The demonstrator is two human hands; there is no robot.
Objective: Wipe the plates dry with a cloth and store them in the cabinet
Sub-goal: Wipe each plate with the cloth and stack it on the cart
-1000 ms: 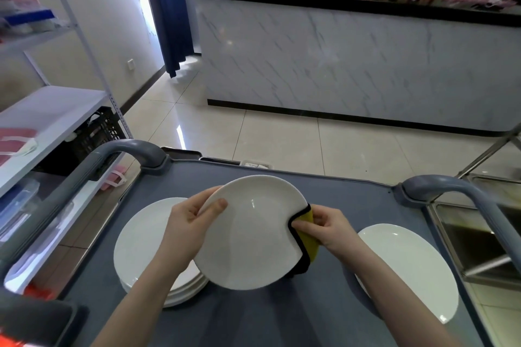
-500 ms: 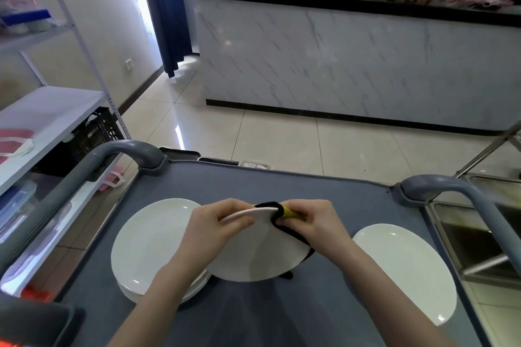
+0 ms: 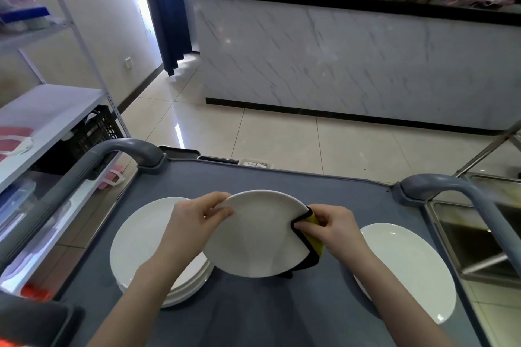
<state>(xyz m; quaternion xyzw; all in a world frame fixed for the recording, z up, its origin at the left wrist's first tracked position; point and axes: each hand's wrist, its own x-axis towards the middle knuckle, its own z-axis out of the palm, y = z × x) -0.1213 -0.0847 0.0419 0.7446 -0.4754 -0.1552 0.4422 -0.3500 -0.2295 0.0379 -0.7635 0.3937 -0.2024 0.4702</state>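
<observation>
On my feed, a marble-fronted bar (image 3: 352, 65) with a black top fills the far side of the room, with pale floor tiles (image 3: 282, 144) before it and a dark blue curtain (image 3: 166, 8) at its left. A white shelf rack (image 3: 42, 110) runs down the left edge, a black crate (image 3: 90, 132) under its middle shelf; what sits on the upper shelves is blurred and cut off. Nearest is the grey tabletop (image 3: 282, 186) of a cart, a curved handle (image 3: 127, 149) at each far corner. A steel basin (image 3: 479, 248) sits off its right side, partly out of frame. A stack of white plates (image 3: 141, 242) lies at the tabletop's left; I cannot count them. A single plate (image 3: 408, 262) lies flat at the right. Between them, lifted and tilted, is the plate being wiped (image 3: 253, 239). The left hand (image 3: 191, 222) grips its left rim; the right hand (image 3: 335, 225) pinches a yellow, black-edged cloth (image 3: 313, 245) round its right rim. The cloth's lower part hides behind the plate.
</observation>
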